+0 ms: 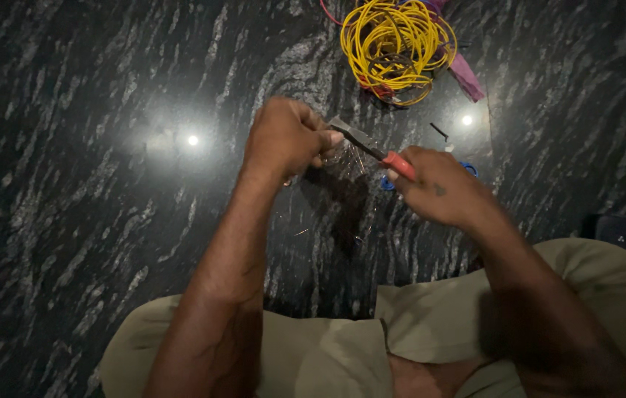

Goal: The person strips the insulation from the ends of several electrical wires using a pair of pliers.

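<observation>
Black marble floor (92,221) bears yellow wire coil (395,46)

There is a single view, taken from a camera on the person's head. It looks steeply down over the forearms onto a polished black stone floor with grey streaks (92,184), which fills the frame from edge to edge. The camera sits close: the hands meet just above centre, and the person's olive-green cloth trousers (438,317) spread across the bottom edge from 5 to 7 o'clock. The forward direction runs toward 12 o'clock, where a loose coil of yellow plastic-coated wire (394,48) lies near the top edge, partly cut off. Two bright lamp reflections (193,140) show on the floor.
</observation>
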